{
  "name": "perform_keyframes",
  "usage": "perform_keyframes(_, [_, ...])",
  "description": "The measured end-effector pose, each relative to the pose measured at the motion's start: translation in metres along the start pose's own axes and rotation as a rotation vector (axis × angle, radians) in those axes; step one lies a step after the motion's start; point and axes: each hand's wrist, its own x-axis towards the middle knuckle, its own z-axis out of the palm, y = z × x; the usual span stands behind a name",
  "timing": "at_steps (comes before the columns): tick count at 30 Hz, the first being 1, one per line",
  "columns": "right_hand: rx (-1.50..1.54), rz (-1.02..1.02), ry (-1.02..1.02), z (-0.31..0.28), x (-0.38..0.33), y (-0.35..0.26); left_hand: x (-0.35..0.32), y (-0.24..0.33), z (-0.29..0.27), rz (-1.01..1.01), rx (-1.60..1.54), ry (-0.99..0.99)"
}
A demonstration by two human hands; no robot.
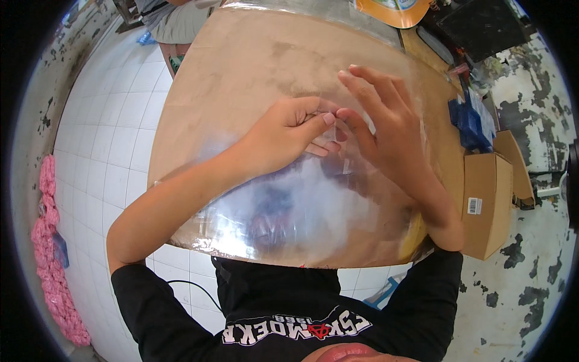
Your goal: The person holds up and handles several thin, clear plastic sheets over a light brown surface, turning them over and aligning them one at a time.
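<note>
My left hand (288,134) and my right hand (382,127) meet over the middle of a brown table (235,66) covered with shiny clear film (301,211). The thumb and forefinger of each hand pinch a very small thing between them; it is too small to tell what it is. My right hand's other fingers are spread upward. My left hand's fingers are curled. Both forearms lie across the film.
A cardboard box (486,202) stands at the table's right edge, with blue packets (469,123) behind it. An orange-rimmed object (395,11) lies at the far edge. Another person sits at the far left corner (175,21). Pink netting (51,241) lies on the white tiled floor.
</note>
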Motion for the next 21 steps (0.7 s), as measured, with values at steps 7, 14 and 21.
perform_keyframes(7, [-0.039,-0.060,0.067,0.011,-0.006,0.005,0.002,-0.004,-0.004,-0.001,0.000,-0.027])
perform_keyframes(14, [-0.106,-0.100,0.136,0.018,-0.007,0.003,0.002,-0.006,-0.005,0.001,-0.022,-0.020])
perform_keyframes(21, [-0.150,-0.116,0.146,0.020,-0.007,0.001,0.001,-0.006,-0.004,0.014,-0.040,-0.003])
